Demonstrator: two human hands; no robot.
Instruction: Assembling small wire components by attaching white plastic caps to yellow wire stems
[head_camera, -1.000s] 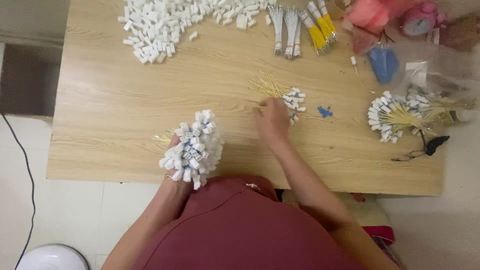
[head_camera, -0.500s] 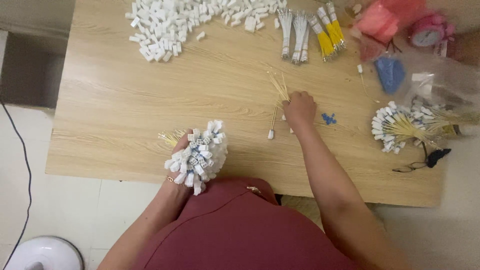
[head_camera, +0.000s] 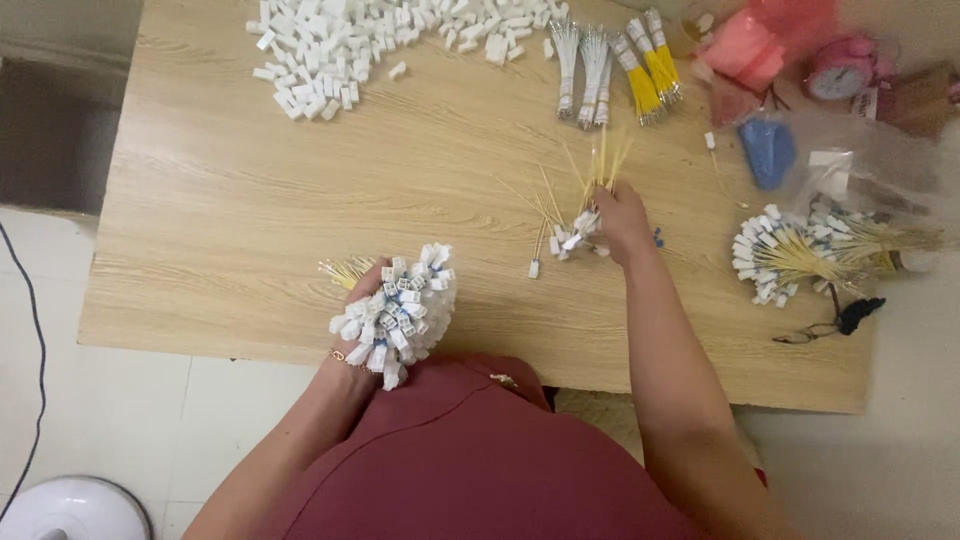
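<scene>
Left hand (head_camera: 358, 335) at the near table edge, fingers curled tight round a fat bundle of white connectors (head_camera: 397, 310); the plug heads fan out above and to the right of the fingers, the yellow wire tails (head_camera: 342, 270) stick out past the fingertips on the far side. Judged: gripped by the wires so the heads stay stacked together and face one way. Right hand (head_camera: 620, 215) is stretched out to mid-table, fingers pressed together on a small loose cluster of connectors (head_camera: 572, 234) lying just left of the fingertips; thin yellow wires (head_camera: 600, 160) splay away beyond the fingers toward the far edge. Whether it pinches one piece or only pins the cluster, cannot tell, motion blur. One stray connector (head_camera: 534, 268) lies apart, nearer the body than the fingertips. Wooden table (head_camera: 250, 200) carries stock well beyond both hands: heap of loose white housings (head_camera: 330, 50) at the far edge, tied wire bunches (head_camera: 600, 60) beside it, a finished bundle (head_camera: 790, 255) to the right of the right hand. Supply far, work near, likely for reach.
</scene>
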